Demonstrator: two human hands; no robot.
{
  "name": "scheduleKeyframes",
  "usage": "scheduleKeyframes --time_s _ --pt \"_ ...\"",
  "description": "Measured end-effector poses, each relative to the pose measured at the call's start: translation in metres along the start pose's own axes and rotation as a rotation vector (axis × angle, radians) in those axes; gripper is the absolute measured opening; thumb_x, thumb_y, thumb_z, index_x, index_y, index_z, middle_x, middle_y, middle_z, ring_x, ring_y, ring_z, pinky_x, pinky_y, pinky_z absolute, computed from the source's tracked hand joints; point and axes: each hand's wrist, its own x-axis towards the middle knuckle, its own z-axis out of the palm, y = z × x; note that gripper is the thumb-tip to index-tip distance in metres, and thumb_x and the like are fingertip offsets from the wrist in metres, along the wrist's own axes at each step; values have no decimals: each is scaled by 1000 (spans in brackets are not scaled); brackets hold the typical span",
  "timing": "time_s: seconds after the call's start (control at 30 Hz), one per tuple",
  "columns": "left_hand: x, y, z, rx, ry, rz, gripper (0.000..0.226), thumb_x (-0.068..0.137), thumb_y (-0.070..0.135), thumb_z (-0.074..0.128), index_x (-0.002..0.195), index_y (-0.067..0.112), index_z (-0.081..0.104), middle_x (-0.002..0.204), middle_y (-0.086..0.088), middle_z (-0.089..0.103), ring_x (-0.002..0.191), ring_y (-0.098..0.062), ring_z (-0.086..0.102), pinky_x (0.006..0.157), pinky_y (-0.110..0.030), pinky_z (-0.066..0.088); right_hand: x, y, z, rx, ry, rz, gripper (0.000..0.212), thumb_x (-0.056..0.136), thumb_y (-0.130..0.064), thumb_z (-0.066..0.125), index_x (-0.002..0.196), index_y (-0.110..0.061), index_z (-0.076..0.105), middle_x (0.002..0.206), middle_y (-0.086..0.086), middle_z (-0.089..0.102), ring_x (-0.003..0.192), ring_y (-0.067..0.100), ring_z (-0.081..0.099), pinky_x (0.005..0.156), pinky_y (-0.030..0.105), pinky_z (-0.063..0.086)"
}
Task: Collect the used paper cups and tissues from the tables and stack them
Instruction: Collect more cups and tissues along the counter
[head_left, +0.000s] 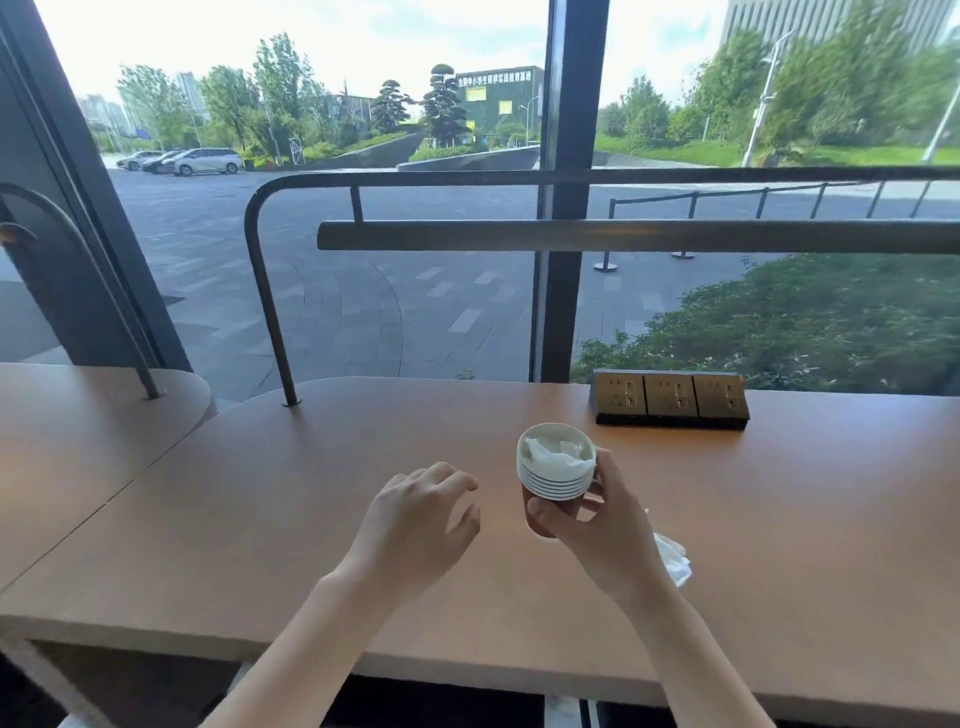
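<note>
Sunlit window seating looked out on a paved forecourt as a person worked at a long brown wooden counter. The right hand gripped a nested stack of white-rimmed paper cups at centre right of the counter, with fingers and thumb curled round its lower part. Whether its base touched the wood could not be told. A crumpled white tissue sat stuffed in the top cup. The left hand hovered just left of the stack, apart from it, fingers spread and loosely bent, holding nothing.

A second crumpled white tissue lay on the counter at the near right, partly hidden behind the right wrist. With several rims showing in the stack, most of the collecting appeared done, and that loose tissue looked to be the one item left here. No other cup was visible on this counter or on the neighbouring brown table at the left. A black three-outlet socket block stood beyond the stack, near the glass.
</note>
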Motion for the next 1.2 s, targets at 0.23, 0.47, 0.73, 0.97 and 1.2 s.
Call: scheduleKeyframes --time_s 0.23,0.47,0.73,0.97,1.2 --pt "31 66 31 -53 -80 132 32 95 45 47 117 30 64 119 15 62 106 -11 60 93 -26 40 0 26 -71 -37 130 20 52 74 -17 89 106 -42 56 96 -32 70 91 -6 68 73 15 53" --pt "44 134 81 -123 -205 232 34 96 44 47 125 32 59 126 15 59 111 -11 59 93 -26 39 -17 60 -135 -68 223 94 61 69 -28 91 121 -33 60 106 -19 73 95 -2 71 85 32 62" --pt "54 143 140 -179 -441 217 44 86 49 60 128 36 55 152 14 38 123 -15 52 92 -32 49 -28 92 -161 -114 203 184 61 68 -36 90 118 -50 57 107 -30 71 99 -5 69 91 36 61" --pt "52 141 155 -248 -343 190 25 87 37 58 112 34 63 107 18 59 101 -7 49 79 -23 41 -25 96 -161 -86 158 222 59 63 -43 89 110 -57 56 105 -35 70 98 -6 70 89 30 61" --pt "57 137 133 -598 -216 -53 11 80 24 68 83 34 66 73 13 65 67 -7 60 66 -28 52 -23 91 -151 -43 142 217 70 52 -58 82 117 -48 60 106 -27 73 100 -2 71 91 37 62"
